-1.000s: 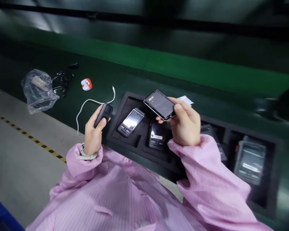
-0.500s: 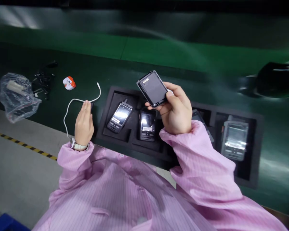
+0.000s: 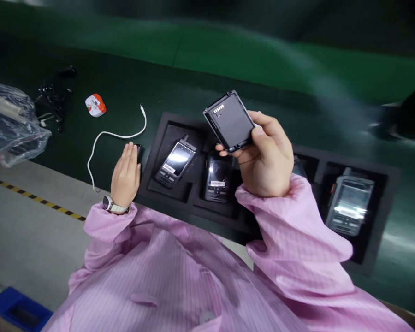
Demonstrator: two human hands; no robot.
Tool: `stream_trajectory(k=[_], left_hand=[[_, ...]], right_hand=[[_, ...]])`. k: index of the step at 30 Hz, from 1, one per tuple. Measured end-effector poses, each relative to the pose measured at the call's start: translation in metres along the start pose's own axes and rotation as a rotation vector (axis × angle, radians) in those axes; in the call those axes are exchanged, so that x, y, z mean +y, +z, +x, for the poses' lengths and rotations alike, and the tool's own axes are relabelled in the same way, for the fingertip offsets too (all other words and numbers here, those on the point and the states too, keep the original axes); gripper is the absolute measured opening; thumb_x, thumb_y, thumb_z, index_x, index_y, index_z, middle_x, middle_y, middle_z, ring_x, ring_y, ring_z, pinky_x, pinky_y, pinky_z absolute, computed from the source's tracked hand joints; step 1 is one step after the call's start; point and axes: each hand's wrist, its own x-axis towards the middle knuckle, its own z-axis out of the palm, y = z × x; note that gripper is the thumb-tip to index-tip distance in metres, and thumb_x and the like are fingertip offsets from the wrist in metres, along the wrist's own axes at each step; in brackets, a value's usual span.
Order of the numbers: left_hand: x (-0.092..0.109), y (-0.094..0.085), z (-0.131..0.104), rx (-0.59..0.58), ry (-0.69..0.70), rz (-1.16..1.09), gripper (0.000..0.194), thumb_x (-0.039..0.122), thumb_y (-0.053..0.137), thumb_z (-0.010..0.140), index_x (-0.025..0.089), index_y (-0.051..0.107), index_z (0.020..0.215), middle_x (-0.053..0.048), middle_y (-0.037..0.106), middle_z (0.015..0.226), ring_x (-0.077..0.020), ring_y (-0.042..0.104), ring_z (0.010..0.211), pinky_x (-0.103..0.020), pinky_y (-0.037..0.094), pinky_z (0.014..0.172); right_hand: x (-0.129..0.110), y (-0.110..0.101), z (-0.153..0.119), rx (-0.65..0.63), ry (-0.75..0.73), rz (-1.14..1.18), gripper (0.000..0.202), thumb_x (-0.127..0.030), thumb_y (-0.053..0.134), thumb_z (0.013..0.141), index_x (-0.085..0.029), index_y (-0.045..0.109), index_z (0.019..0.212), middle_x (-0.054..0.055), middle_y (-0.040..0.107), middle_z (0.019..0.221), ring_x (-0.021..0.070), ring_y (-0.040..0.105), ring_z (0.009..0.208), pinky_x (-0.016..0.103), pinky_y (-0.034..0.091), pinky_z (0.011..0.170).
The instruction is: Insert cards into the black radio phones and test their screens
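Right hand [image 3: 267, 154] pinching gold-contact module [image 3: 230, 123] above foam tray [image 3: 158, 140], left hand [image 3: 125, 177] pressing fingers together over dark object [image 3: 139, 150] near tray's nine-o'clock edge, green tabletop [image 3: 180, 94] stretching toward twelve.

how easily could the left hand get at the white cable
Probably yes: the white cable lies uncovered on the green table just beyond the left hand, with nothing seen between them. The dark object partly hidden by that hand may need letting go first.
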Motion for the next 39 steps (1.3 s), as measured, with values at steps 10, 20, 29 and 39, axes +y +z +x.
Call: stream_trajectory(k=[10,20,29,39], left_hand=[[0.007,-0.014,-0.003,0.233,-0.164,-0.274,0.05,0.035,0.042,0.107,0.019,0.05,0.154,-0.015,0.053,0.159,-0.0267,0.044,0.153,-0.049,0.035,0.128],[0.111,-0.055,-0.007,-0.214,-0.57,-1.371,0.051,0.038,0.078,0.087,0.022,0.056,0.131,-0.003,0.07,0.095,-0.0104,0.07,0.063,-0.02,0.061,0.057],[0.031,-0.074,-0.035,0.393,-0.786,-1.223,0.051,0.03,0.088,0.075,0.023,0.055,0.113,0.004,0.067,0.08,-0.0092,0.068,0.049,-0.018,0.058,0.048],[-0.153,-0.106,-0.024,1.175,-1.2,-1.008,0.028,0.004,0.059,0.087,0.023,0.038,0.091,0.004,0.059,0.088,-0.0033,0.065,0.065,-0.025,0.065,0.082]], right_hand=[[-0.008,0.006,-0.006,-0.02,0.045,-0.002,0.029,-0.044,0.074,0.088,-0.026,0.069,0.11,0.002,0.075,0.097,0.0173,0.074,0.067,0.032,0.064,0.056],[-0.019,0.017,-0.041,-0.67,0.366,-0.152,0.027,-0.05,0.067,0.096,-0.026,0.061,0.107,0.0,0.074,0.074,0.0154,0.072,0.056,0.026,0.061,0.054],[-0.01,0.015,-0.036,-0.637,0.211,-0.153,0.028,-0.046,0.063,0.1,-0.03,0.063,0.123,0.003,0.081,0.102,0.0159,0.076,0.08,0.028,0.063,0.068],[-0.008,0.011,-0.03,-0.51,0.18,-0.272,0.025,-0.042,0.075,0.091,-0.028,0.071,0.111,0.002,0.081,0.093,0.0143,0.075,0.076,0.025,0.064,0.067]])
